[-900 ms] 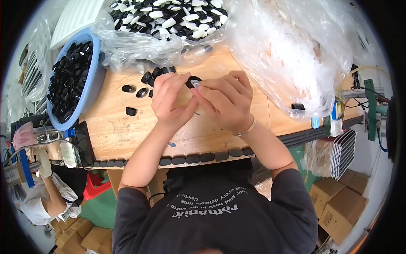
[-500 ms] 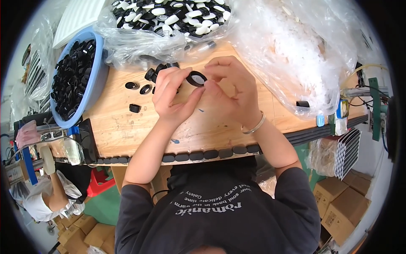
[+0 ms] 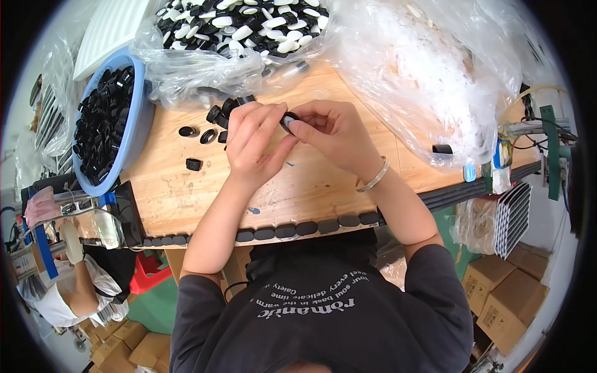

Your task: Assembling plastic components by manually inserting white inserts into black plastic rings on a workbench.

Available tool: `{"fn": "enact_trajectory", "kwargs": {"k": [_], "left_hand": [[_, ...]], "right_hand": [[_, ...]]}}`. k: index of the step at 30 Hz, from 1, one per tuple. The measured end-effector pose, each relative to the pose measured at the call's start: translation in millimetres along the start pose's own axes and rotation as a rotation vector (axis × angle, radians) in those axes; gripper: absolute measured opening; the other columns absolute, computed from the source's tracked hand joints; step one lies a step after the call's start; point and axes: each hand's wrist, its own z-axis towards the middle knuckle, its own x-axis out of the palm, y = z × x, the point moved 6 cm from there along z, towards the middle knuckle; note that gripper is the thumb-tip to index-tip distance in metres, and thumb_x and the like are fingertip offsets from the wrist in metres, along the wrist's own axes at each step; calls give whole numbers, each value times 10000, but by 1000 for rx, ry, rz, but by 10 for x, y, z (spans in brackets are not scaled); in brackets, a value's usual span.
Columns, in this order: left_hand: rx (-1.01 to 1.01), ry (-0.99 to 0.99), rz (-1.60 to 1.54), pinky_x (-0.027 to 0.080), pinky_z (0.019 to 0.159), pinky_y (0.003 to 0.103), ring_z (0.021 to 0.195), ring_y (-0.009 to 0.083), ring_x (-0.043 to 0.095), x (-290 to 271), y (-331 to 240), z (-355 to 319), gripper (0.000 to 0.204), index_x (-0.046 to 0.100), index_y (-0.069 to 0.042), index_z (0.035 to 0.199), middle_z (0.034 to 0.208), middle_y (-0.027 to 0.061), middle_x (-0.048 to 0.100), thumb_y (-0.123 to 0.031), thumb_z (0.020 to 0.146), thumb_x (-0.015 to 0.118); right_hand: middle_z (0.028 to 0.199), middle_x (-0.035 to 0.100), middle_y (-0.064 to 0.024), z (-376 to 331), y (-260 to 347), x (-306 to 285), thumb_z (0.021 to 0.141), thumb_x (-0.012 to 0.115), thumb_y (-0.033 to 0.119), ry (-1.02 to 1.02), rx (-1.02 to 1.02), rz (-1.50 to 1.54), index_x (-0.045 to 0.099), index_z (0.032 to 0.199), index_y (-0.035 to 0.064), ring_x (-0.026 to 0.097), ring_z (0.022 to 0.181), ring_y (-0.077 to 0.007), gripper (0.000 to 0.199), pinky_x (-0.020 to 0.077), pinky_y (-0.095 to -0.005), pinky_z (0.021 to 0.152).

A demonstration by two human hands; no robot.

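Note:
Between my two hands, above the wooden table (image 3: 298,193), is a small black oval ring-shaped part (image 3: 286,118). My left hand (image 3: 252,146) grips its left side with the fingers, its thumb stretched up toward it. My right hand (image 3: 336,133) pinches the other side, the thumb pressed against the opening. Beyond and to the left of my left hand lie several loose black parts: a round one (image 3: 188,131), an open ring (image 3: 208,136), a blocky one (image 3: 193,164) and a small cluster (image 3: 216,115). My fingers hide some of the part and of the cluster.
A blue basin (image 3: 140,133) full of black parts stands at the left. At the back, a clear plastic bag (image 3: 199,74) holds black and white oval pieces. Another clear bag (image 3: 398,118) with white pieces lies at the right, beside a black part (image 3: 442,149). A co-worker's arm (image 3: 84,289) shows lower left.
My right hand has closed in on the black oval part, its thumb now pressing the opening. The part has turned more edge-on. The whole view has shifted slightly.

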Motion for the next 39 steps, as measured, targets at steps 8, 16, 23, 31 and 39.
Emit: {"fn": "enact_trajectory", "kwargs": {"k": [8, 16, 23, 31, 39], "left_hand": [[60, -38, 27, 472, 739, 351, 841, 293, 563, 21, -54, 26, 468, 649, 37, 1032, 928, 127, 633, -33, 582, 759], [53, -24, 65, 471, 745, 355, 847, 295, 563, 89, -45, 17, 457, 644, 40, 1035, 931, 124, 635, -29, 596, 751], [-199, -62, 35, 466, 810, 362, 898, 291, 570, 21, 207, -19, 451, 645, 21, 1034, 962, 116, 648, -28, 610, 790], [-217, -96, -51, 455, 834, 351, 914, 278, 570, -86, 206, -31, 463, 652, 8, 1046, 974, 114, 647, -36, 608, 798], [-212, -41, -79, 435, 868, 357, 930, 255, 568, -48, 145, -11, 472, 638, 4, 1078, 978, 90, 652, 10, 625, 772]], "right_hand": [[880, 641, -44, 14, -90, 39, 871, 609, 10, -80, 11, 39, 611, 972, -43, 613, 788, -73, 114, 512, -206, 708], [830, 651, -45, 53, -120, -18, 856, 635, 45, -119, 13, 77, 626, 938, -44, 609, 738, -63, 121, 501, -198, 664], [828, 649, 20, 193, 66, -657, 862, 661, 140, -299, -89, -280, 650, 989, 12, 576, 755, -34, 180, 457, -190, 633], [788, 658, -81, 357, -168, -694, 812, 678, 141, -334, -233, -847, 665, 888, 2, 597, 676, -148, 160, 476, -269, 628], [693, 636, -169, 425, -243, -628, 753, 680, 100, -353, -199, -1080, 670, 766, -7, 613, 616, -304, 108, 497, -347, 604]]}}
